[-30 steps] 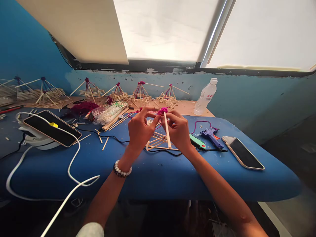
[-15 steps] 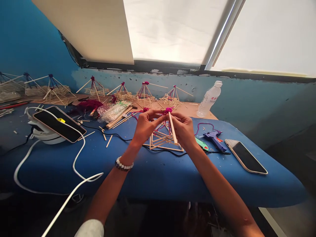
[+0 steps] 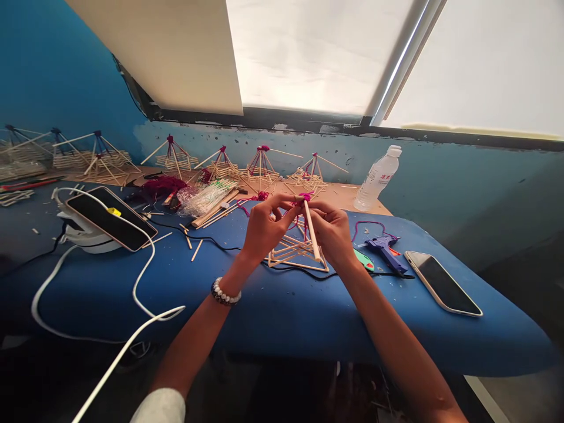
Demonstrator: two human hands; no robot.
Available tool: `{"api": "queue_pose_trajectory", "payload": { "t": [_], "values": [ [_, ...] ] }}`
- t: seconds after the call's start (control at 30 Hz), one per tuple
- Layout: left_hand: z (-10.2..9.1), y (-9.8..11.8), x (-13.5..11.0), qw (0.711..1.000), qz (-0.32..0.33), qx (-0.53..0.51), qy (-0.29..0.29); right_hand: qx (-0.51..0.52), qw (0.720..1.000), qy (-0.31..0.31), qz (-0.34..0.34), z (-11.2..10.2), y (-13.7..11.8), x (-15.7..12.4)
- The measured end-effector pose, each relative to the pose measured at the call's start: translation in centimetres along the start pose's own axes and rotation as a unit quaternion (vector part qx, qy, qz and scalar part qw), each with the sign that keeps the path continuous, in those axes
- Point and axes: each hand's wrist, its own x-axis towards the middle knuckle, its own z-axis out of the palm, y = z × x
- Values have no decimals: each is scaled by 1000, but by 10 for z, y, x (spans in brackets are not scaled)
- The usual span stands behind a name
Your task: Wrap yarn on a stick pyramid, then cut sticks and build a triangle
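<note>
Both hands meet above a small pyramid of thin wooden sticks [image 3: 296, 254] that rests on the blue table [image 3: 273, 305]. My left hand [image 3: 264, 226], with a bead bracelet on the wrist, pinches the magenta yarn [image 3: 304, 197] wound around the pyramid's tip. My right hand [image 3: 332, 232] is closed around the tip from the other side, and one long stick [image 3: 312, 238] slants down in front of its fingers. Strands of the same yarn hang inside the frame.
Finished stick pyramids [image 3: 262, 164] line the wall shelf beside a plastic bottle [image 3: 376, 179]. A phone on a white stand [image 3: 110, 218] with a white cable [image 3: 132, 294] sits left. A bag of sticks [image 3: 207, 200], a blue glue gun [image 3: 385, 249] and another phone [image 3: 443, 284] also lie on the table.
The hands stay together at the tip; the stick frame, partly hidden a second ago, now shows in full below them. The camera view has drifted, shifting everything slightly right.
</note>
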Motion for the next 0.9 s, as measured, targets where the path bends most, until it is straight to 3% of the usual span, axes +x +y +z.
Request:
{"api": "queue_pose_trajectory", "payload": {
  "t": [0.23, 0.37, 0.63, 0.9],
  "values": [
    [2, 3, 0, 999, 3, -1, 33, -67, 996, 15, -58, 1, 0, -3],
    [3, 2, 0, 999, 9, -1, 41, -81, 994, 43, -58, 2, -1, -3],
    [-1, -4, 0, 995, 56, 81, 11, -46, 998, 42, -25, 3, -5, -2],
    [-4, -2, 2, 997, 47, 56, -15, -86, 992, 67, -67, 1, -3, -1]
  ]
}}
